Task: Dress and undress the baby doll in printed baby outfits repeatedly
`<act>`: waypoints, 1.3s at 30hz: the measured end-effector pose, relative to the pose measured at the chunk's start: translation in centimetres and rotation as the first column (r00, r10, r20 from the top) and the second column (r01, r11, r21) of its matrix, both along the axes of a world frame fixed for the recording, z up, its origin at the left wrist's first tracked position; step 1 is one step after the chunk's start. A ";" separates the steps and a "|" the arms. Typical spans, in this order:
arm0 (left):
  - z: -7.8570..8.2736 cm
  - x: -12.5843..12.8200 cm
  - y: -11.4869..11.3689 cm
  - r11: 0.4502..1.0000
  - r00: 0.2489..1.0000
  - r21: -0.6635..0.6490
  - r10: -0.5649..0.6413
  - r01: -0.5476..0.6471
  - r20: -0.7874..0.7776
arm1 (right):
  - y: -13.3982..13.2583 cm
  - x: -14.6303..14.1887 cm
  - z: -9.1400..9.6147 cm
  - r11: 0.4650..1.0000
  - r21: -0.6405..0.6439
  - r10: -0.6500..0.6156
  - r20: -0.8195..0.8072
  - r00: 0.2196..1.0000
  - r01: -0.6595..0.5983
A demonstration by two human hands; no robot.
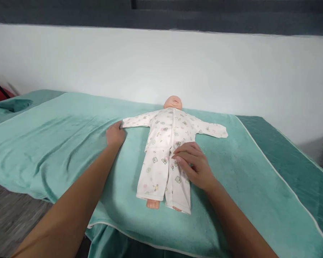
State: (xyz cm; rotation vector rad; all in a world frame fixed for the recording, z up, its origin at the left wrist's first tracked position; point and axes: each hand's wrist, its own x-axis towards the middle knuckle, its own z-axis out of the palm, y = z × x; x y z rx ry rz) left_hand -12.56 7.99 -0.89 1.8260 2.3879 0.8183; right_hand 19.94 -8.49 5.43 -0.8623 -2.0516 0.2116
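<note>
I note, mid-frame: left hand [115,135] clamped on white printed fabric sleeve [136,121]; right hand's [191,163] grip apart, contact with matching fabric trousers [153,173] unclear.

Your broadest passage is over the left part of the light green blanket [70,114], where folds ripple the surface. You also have a flat stretch between the doll [161,134] and the blanket's right edge, though its right-hand sleeve [214,129] juts partway across. At the far edge, the white wall [97,61] rises close behind the doll's head [173,102], leaving you little room. Your left hand [115,134] blocks the left-hand sleeve's end [127,122]; your right hand [192,163] obstructs the trousers [152,175] from above.
</note>
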 end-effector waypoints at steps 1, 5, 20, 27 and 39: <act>0.0 0.0 0.0 1.000 1.000 0.002 0.008 -0.008 0.005 | 0.1 -0.5 0.1 1.000 0.007 0.024 0.060 0.998 -0.024; -0.2 -0.1 0.3 0.999 0.999 0.016 0.029 -0.029 0.018 | -0.4 -1.8 -0.6 0.999 0.007 0.047 0.224 0.973 -0.049; -0.2 -0.3 0.3 1.000 0.999 0.014 0.026 -0.026 0.031 | -9.0 -2.8 1.1 0.975 -0.200 -0.025 0.324 0.946 0.094; 0.0 -0.3 0.2 1.000 0.999 0.014 0.021 -0.021 0.035 | -10.8 -4.5 -0.9 0.975 -0.037 -0.180 0.433 0.883 0.217; 0.0 -0.3 0.1 1.000 0.997 0.021 -0.003 0.002 0.076 | -9.8 -5.3 -1.0 0.994 0.009 -0.093 0.588 0.803 0.109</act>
